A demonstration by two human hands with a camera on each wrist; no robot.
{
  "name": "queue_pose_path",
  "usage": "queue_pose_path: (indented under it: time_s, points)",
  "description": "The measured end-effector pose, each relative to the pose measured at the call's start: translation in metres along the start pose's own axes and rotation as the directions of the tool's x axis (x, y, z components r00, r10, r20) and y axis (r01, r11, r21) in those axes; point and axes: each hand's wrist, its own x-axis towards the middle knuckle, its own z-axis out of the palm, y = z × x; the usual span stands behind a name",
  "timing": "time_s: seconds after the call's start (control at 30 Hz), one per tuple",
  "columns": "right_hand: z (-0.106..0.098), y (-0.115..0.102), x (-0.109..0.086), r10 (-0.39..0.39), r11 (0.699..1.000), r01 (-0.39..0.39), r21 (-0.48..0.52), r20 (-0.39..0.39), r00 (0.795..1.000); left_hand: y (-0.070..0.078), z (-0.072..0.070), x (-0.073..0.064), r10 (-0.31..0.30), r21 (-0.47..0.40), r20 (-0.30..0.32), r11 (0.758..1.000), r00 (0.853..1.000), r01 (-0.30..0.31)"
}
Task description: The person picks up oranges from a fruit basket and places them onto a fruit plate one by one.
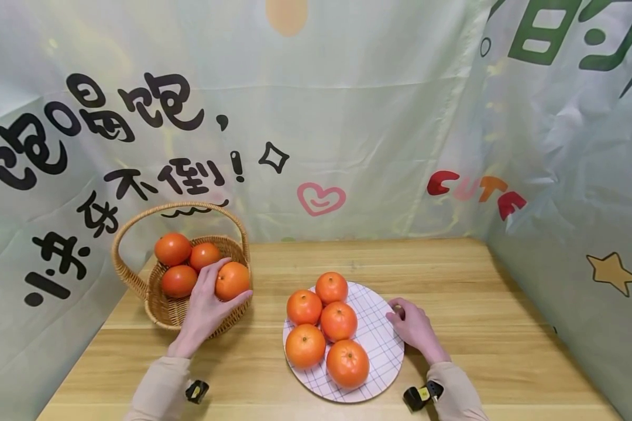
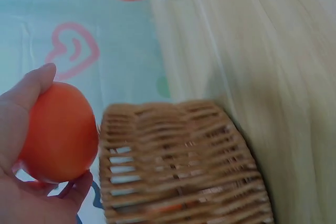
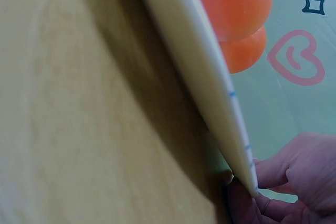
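Observation:
My left hand [image 1: 210,301] holds an orange [image 1: 233,281] at the right side of a wicker basket [image 1: 160,301]. In the left wrist view, thumb and fingers curve around that orange [image 2: 60,132], beside the woven basket wall [image 2: 178,150]. Inside the basket sit three redder, smooth round fruits [image 1: 173,249]. To the right is a round white plate [image 1: 376,327] with a blue grid, bearing several oranges [image 1: 339,321] on its left half. My right hand [image 1: 413,327] pinches the plate's right rim; the right wrist view shows thumb above and fingers below the edge [image 3: 210,108].
The basket's tall arched handle [image 1: 181,206] rises above the fruit. Everything stands on a wooden table [image 1: 505,351]. Printed cloth [image 1: 379,146] hangs behind the table and along its sides. Black wrist devices [image 1: 196,391] are at both cuffs.

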Motion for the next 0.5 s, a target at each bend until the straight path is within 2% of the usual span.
queue_pose_path:
  time_s: [0.27,0.5]
  points:
    - [0.0,0.0,0.0,-0.005,1.0,0.005,-0.007,-0.004,1.0,0.018,0.008,0.001,0.007,-0.028,0.064,1.0,0.998,-0.005]
    - [0.0,0.0,-0.001,-0.013,1.0,0.013,-0.015,-0.005,1.0,0.026,0.016,0.003,0.015,-0.046,0.095,0.999,0.995,-0.01]
